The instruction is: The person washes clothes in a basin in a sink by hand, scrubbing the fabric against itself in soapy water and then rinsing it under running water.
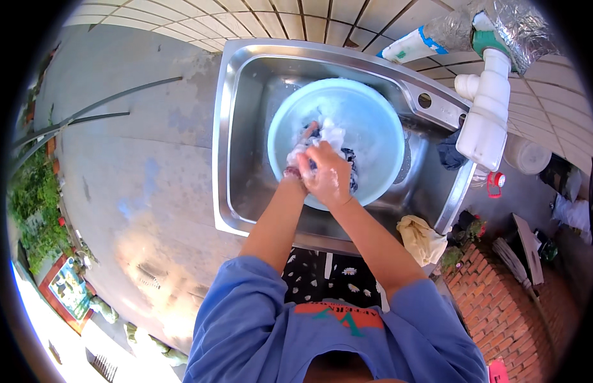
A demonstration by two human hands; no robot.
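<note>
A pale blue plastic basin (pixel 381 108) stands in a stainless steel sink (pixel 223 127), with sudsy water inside. Both of my hands are together over its near left part, working on a dark cloth with a white pattern (pixel 352 171). My right hand (pixel 328 175) is closed on the cloth, with foam on its back. Partly behind it, my left hand (pixel 300 153) holds the bunched cloth too; a reddish band circles that wrist. White foam (pixel 333 135) clings around the fingers and hides much of the fabric.
A cream cloth (pixel 421 239) hangs over the sink's near right corner. White drain piping (pixel 488 108) rises at the right, beside a dark rag (pixel 450 152). The tiled wall (pixel 277 22) borders the far side. A brick surface (pixel 494 306) lies at the lower right.
</note>
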